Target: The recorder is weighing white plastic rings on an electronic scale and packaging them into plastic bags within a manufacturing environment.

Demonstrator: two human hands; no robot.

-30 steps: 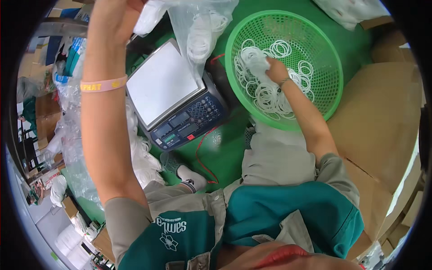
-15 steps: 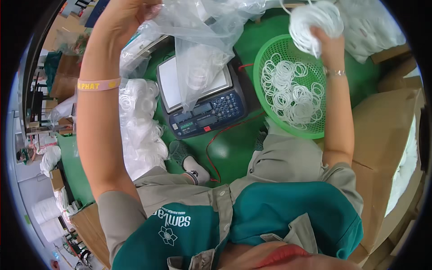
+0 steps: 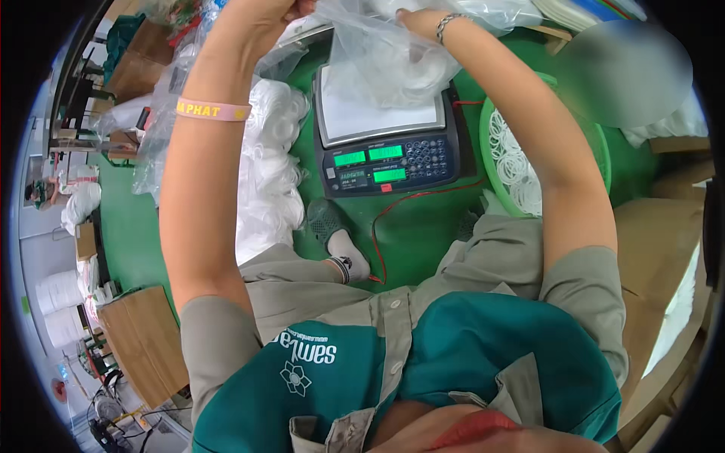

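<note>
At the top edge, my left hand (image 3: 300,10) is closed on the rim of a clear plastic bag (image 3: 355,38). The bag hangs over the white pan of a digital scale (image 3: 389,162), and white rings (image 3: 423,73) show through its lower part. My right hand (image 3: 417,18) reaches to the bag's mouth from the right; its fingers are mostly hidden by the plastic and the frame edge, so what it holds cannot be made out. Under my right forearm stands a green mesh basket (image 3: 487,162) with many loose white rings (image 3: 513,170) in it.
Clear bags packed with white rings (image 3: 270,166) lie left of the scale. A red cable (image 3: 375,234) runs across the green floor by my foot (image 3: 340,241). An open cardboard box (image 3: 657,264) stands at right, another carton (image 3: 143,340) at left.
My right hand has swung left from above the basket, with a bundle of white rings, to the bag's mouth. The scale's displays now glow green. The view has shifted slightly.
</note>
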